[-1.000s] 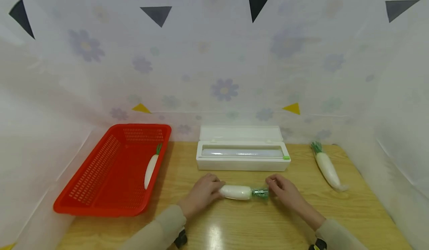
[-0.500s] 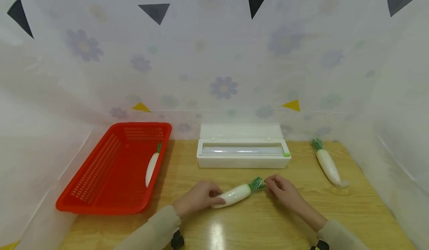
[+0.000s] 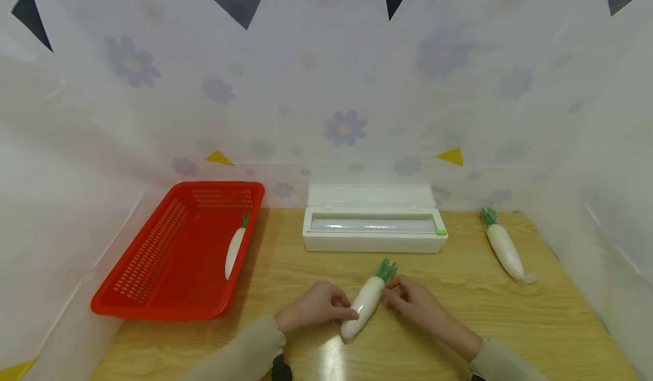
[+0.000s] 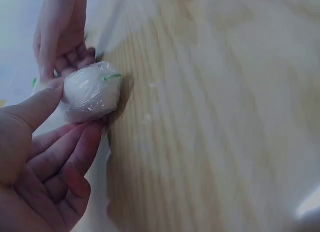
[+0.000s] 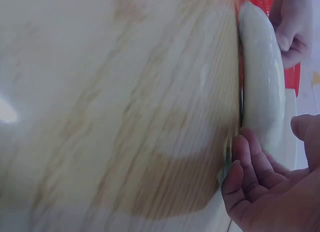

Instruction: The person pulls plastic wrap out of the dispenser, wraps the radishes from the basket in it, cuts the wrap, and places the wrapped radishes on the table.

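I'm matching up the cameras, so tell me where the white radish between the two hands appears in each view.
Head: the radish appears low, just right of centre, slanting with its leaves uppermost.
Left wrist: the radish is at upper left, seen nearly end-on.
Right wrist: the radish is at upper right, seen lengthwise.
Shared landmark: the left hand, beside the radish in all three views.

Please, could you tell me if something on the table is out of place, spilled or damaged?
Nothing seems spilled or damaged. One small oddity: the radish on the far right has a pale, see-through flap, probably loose wrap, sticking out past its tip. The held radish looks whole.
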`<state>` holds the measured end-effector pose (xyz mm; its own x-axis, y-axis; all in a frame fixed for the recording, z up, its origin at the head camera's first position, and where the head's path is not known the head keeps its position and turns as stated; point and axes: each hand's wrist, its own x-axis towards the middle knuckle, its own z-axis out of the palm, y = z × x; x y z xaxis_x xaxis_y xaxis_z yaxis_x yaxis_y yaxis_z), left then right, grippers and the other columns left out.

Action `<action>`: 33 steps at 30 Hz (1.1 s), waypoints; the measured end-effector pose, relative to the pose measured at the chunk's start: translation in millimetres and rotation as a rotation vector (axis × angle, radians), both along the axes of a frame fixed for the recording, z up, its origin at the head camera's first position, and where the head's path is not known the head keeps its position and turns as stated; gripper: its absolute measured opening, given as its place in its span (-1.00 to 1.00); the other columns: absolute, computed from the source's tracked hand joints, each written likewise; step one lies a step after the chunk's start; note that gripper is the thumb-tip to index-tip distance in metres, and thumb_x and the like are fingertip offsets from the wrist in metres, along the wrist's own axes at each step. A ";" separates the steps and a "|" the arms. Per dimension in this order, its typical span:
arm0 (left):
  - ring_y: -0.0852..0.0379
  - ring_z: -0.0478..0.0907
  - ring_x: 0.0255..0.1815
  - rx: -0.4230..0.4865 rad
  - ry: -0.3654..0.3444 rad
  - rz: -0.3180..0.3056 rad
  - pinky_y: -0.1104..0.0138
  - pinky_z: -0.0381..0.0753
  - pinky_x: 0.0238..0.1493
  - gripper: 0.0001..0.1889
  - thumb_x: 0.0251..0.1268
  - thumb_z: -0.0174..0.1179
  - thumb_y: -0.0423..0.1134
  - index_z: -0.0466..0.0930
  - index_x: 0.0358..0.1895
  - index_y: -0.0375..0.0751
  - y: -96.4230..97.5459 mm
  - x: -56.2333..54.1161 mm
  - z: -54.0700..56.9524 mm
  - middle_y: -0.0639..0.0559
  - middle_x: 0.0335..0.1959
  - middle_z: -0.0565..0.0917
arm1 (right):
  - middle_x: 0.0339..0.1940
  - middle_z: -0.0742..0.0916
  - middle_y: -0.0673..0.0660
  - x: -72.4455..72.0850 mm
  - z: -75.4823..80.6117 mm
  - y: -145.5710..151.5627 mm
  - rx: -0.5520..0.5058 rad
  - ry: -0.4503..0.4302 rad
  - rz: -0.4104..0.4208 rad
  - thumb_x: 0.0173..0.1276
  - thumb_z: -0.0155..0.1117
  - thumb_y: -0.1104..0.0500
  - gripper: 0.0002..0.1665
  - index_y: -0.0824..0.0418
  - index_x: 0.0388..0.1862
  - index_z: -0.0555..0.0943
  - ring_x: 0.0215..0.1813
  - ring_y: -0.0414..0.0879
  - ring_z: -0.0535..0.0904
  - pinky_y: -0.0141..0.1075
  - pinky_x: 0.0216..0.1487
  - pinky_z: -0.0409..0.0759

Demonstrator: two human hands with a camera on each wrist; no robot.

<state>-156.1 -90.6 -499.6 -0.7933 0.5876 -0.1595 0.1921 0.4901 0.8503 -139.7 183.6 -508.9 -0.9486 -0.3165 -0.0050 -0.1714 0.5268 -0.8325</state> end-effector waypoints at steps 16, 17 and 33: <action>0.41 0.26 -0.71 0.120 -0.041 0.038 0.52 0.21 -0.62 -0.59 0.29 0.48 -0.05 0.68 -0.58 -0.28 31.5 20.9 -7.4 0.23 -0.77 0.48 | -0.54 0.61 -0.09 5.8 11.7 -31.4 0.182 -0.024 -0.134 0.35 0.46 -0.20 -0.32 0.33 0.07 0.52 -0.54 -0.25 0.47 -0.36 -0.49 0.43; 0.42 0.27 -0.70 0.117 -0.031 0.040 0.52 0.22 -0.60 -0.61 0.28 0.48 -0.04 0.69 -0.57 -0.25 32.0 21.9 -9.2 0.26 -0.75 0.49 | -0.54 0.60 -0.07 6.2 12.1 -32.2 0.188 -0.033 -0.140 0.33 0.48 -0.20 -0.32 0.33 0.06 0.52 -0.54 -0.23 0.46 -0.35 -0.50 0.41; 0.38 0.59 -0.38 0.043 0.128 0.083 0.42 0.59 -0.28 -0.83 0.34 0.43 -0.05 0.80 -0.26 -0.05 -6.3 7.0 -10.4 0.30 -0.39 0.73 | -0.38 0.68 0.07 12.1 28.6 21.3 0.273 -0.165 -0.107 0.32 0.50 -0.07 -0.30 0.42 0.12 0.47 -0.40 -0.11 0.56 -0.22 -0.37 0.56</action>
<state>-149.1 -96.9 -510.0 -0.8518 0.5230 -0.0300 0.2605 0.4726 0.8419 -127.6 204.8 -480.3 -0.9557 -0.1810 -0.2320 0.0222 0.7419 -0.6702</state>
